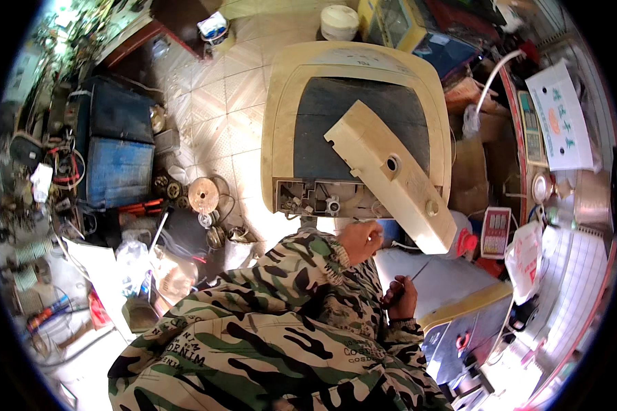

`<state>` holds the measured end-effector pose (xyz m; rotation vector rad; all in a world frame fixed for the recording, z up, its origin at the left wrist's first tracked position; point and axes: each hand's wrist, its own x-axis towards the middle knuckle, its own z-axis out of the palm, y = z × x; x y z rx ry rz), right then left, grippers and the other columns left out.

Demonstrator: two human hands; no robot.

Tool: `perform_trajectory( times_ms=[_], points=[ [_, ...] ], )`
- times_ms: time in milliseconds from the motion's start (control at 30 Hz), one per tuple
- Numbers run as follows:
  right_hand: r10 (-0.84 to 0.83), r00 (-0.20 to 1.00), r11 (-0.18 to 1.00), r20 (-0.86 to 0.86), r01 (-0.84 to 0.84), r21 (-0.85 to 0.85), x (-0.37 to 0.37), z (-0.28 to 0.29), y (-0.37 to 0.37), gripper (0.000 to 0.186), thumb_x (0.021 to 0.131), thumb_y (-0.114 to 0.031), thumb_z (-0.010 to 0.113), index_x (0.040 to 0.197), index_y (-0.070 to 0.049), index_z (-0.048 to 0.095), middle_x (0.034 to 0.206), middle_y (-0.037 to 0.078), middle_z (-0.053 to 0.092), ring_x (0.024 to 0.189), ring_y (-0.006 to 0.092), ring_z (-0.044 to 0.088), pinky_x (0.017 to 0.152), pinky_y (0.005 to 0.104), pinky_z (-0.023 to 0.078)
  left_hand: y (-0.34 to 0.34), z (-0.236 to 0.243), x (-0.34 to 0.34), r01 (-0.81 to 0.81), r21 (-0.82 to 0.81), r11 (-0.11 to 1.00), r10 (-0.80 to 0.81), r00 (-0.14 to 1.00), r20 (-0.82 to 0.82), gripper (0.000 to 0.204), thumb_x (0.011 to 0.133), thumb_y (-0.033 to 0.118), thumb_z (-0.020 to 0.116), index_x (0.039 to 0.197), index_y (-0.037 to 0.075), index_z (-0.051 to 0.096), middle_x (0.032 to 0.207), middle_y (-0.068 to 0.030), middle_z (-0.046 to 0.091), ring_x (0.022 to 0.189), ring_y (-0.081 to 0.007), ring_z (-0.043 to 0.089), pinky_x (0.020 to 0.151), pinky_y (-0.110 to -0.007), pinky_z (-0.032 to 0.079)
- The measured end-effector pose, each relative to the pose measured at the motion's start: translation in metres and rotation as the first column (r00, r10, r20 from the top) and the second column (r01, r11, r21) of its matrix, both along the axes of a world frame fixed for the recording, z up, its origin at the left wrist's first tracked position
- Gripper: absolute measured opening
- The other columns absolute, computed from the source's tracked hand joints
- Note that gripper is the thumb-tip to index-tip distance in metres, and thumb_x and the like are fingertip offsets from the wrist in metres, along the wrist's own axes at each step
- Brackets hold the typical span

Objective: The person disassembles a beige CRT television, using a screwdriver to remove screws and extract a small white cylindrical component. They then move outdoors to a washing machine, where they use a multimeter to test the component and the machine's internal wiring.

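Note:
A beige top-loading washing machine (286, 75) with a dark lid (322, 123) stands in front of me. Its long beige control panel cover (384, 168) lies loose and slanted across the lid, with a round hole in it. Along the near edge, an open compartment (349, 198) shows wires and small parts. My left hand (361, 241) is just below that compartment, fingers curled; whatever they may hold cannot be made out. Lower right, my right hand (403, 299) is closed round a thin, dark screwdriver (421, 272), its shaft pointing up and right. The screwdriver's handle is hidden in my fingers.
To the right is a grey-topped, yellow-edged surface (432, 284), with a red-and-white calculator-like device (495, 233) beyond it. Blue bins (120, 171) and a wire spool (203, 196) are on the left. A white tub (339, 22) stands beyond the machine on the tiled floor.

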<state>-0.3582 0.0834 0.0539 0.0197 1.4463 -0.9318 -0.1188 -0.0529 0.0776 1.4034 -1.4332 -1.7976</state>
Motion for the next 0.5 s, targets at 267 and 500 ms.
perform_trajectory(
  times_ms=[267, 500],
  points=[
    [0.265, 0.894, 0.963, -0.362, -0.263, 0.056, 0.063, -0.046, 0.092, 0.022, 0.091, -0.010, 0.059, 0.107, 0.004, 0.063, 0.068, 0.003, 0.059, 0.049, 0.0098, 0.049, 0.045, 0.0253, 0.037, 0.069, -0.036, 0.113, 0.398, 0.047, 0.916, -0.399, 0.897, 0.190, 0.038, 0.097, 0.030, 0.062, 0.120, 0.000, 0.060, 0.102, -0.0186, 0.070, 0.094, -0.0272, 0.069, 0.082, -0.042, 0.056],
    [0.436, 0.657, 0.866, -0.614, -0.492, 0.088, 0.134, -0.049, 0.142, 0.035, 0.090, -0.020, 0.064, 0.112, 0.007, 0.066, 0.083, 0.014, 0.071, 0.071, 0.0188, 0.066, 0.065, 0.0332, 0.053, 0.091, -0.047, 0.209, 0.290, 0.122, 0.949, -0.314, 0.859, 0.404, 0.038, 0.097, 0.030, 0.063, 0.121, 0.001, 0.063, 0.101, -0.0164, 0.070, 0.093, -0.0265, 0.069, 0.082, -0.044, 0.057]
  ],
)
